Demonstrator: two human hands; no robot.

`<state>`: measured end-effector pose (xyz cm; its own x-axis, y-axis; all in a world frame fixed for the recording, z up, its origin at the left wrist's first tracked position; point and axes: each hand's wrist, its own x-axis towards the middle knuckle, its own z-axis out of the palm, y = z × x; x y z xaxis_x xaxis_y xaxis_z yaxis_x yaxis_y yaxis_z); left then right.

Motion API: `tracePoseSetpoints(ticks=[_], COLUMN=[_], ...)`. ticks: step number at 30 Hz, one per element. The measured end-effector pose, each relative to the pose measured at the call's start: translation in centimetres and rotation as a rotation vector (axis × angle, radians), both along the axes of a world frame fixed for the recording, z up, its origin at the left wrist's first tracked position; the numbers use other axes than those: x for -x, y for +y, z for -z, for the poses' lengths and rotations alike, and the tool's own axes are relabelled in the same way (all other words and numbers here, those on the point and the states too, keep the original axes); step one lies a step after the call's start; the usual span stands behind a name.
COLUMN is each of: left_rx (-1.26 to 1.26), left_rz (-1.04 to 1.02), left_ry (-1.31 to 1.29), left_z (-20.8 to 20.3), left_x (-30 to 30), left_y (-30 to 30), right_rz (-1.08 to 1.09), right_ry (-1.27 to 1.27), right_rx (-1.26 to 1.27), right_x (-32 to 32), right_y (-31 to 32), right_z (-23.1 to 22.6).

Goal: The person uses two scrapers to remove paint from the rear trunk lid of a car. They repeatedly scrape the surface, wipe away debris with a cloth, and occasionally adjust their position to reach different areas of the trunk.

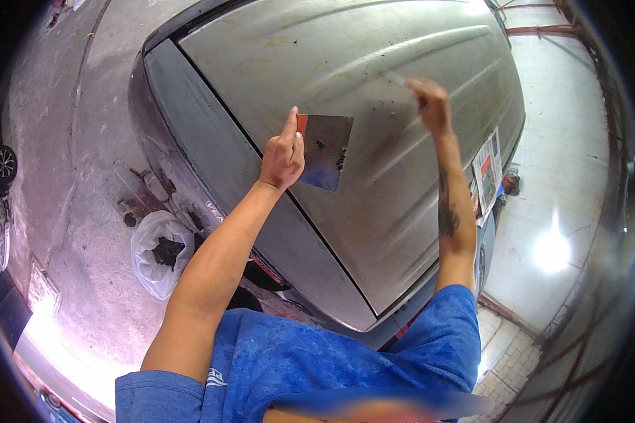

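Plainly, square plate (323,132) in left fingers (291,125), blurred tool (398,78), perhaps spreader, in right fingers (423,89).

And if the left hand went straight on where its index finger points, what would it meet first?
The way looks free for the left hand, over the grey car panel; its height above that, though, is hard to judge.

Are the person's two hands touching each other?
No, the left hand is at the edge of the flat sheet, while the right hand is well apart from it.
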<state>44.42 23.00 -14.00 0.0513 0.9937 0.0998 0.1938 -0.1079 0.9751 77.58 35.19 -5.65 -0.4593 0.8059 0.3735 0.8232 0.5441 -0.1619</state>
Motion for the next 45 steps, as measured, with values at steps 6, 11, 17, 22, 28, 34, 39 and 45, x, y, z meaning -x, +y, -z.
tracePoseSetpoints(ticks=[6,11,17,22,28,34,39,45], left_rx=[-0.023,-0.018,0.014,-0.002,0.002,-0.002,-0.003,-0.057], left_rz=[0.007,0.011,0.01,0.016,0.022,0.027,0.026,0.006], left_ry=[0.014,0.013,-0.023,-0.034,-0.009,-0.032,-0.02,-0.03], left_z=[0.4,0.7,0.0,0.0,0.5,0.0,0.2,0.7], left_x=[0.1,0.0,0.1,0.0,0.1,0.3,0.2,0.1], left_y=[0.0,-0.1,0.2,0.1,0.0,0.2,0.0,0.0], right_rz=[0.418,0.255,0.169,0.099,0.252,0.089,0.309,0.367], right_ry=[-0.255,-0.105,-0.214,-0.158,-0.308,-0.287,-0.281,-0.188], right_rx=[0.194,0.503,0.442,0.101,0.366,0.363,0.231,0.481], right_x=[-1.8,1.1,1.1,-1.4,2.0,2.3,-1.0,2.6], right_y=[14.6,12.6,0.8,7.2,11.0,4.0,12.2,18.1], right_z=[1.1,2.1,-1.0,-1.4,1.8,0.0,-1.0,2.8])
